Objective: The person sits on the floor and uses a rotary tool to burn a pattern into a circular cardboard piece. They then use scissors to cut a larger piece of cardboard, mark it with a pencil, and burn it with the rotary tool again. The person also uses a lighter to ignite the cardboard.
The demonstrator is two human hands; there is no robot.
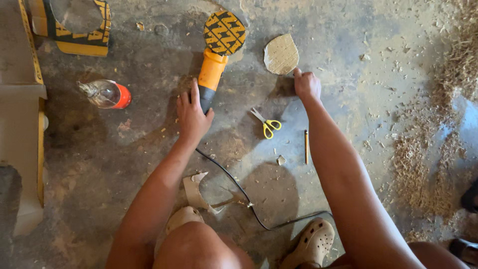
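1. The orange power sander point(213, 69) lies on the concrete floor point(348, 60) ahead of you, its round pad turned up and covered by a yellow-and-black patterned disc point(224, 32); a black cord point(239, 187) runs from its handle back between your feet.
2. Your left hand point(191, 115) rests on the dark rear end of the sander's handle, fingers stretched forward and loosely curled over it rather than clenched.
3. Your right hand point(306, 84) is mostly closed, the forefinger out and touching the lower edge of a rounded, tan sandpaper piece point(281, 54) that lies flat just right of the sander's pad.
4. Between your forearms lie small yellow-handled scissors point(268, 124), blades open, and a pencil point(306, 146) close beside your right arm.
5. A curled paper offcut point(199, 194) sits near your left foot.
6. To the left lies a clear plastic bottle point(104, 93) with a red label, on its side.
7. Farther up left is a cut sheet of the same yellow-and-black pattern point(82, 35).
8. Wood shavings point(428, 164) spread along the right side of the floor.
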